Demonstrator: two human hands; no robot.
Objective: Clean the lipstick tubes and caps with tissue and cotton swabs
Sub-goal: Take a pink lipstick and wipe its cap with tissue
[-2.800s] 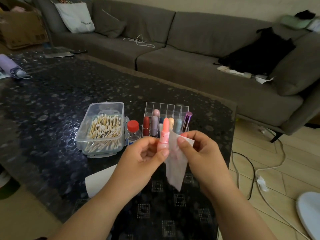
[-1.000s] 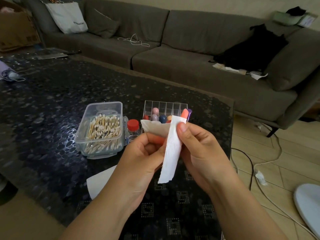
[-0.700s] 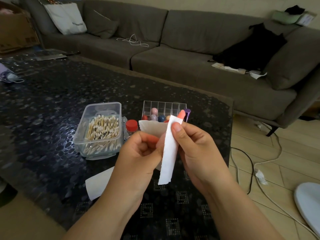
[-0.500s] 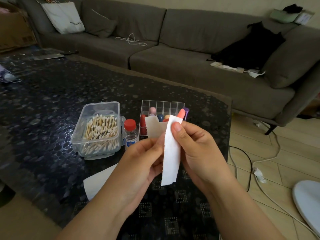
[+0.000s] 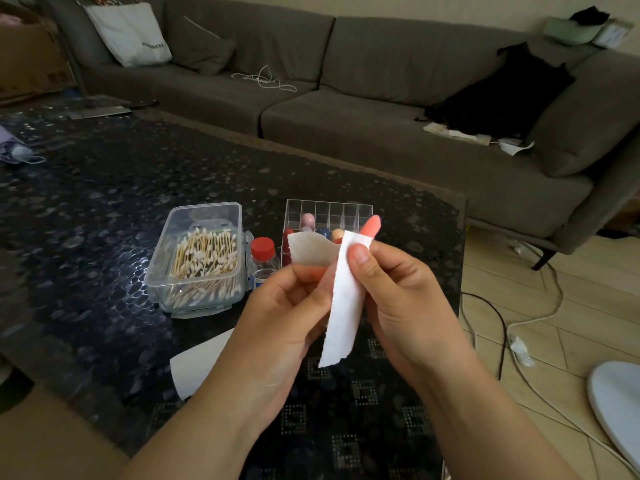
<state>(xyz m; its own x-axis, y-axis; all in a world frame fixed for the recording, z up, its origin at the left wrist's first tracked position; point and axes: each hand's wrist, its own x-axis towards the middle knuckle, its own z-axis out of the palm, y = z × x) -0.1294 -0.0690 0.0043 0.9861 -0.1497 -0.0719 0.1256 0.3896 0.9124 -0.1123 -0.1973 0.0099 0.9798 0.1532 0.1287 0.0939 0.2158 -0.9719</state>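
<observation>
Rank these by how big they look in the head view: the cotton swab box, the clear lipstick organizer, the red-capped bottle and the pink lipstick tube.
1. cotton swab box
2. clear lipstick organizer, partly hidden by the tissue
3. red-capped bottle
4. pink lipstick tube, only its tip showing

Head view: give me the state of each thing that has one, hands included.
Left hand: grips the lower part of the tube, under the tissue.
Right hand: pinches the tissue against the tube.
Pink lipstick tube: held, tilted, tip bare.
Tissue: wrapped round the tube, tail hanging.
Cotton swab box: lid off, full.
Red-capped bottle: capped, upright.
Acrylic organizer: partly filled.
</observation>
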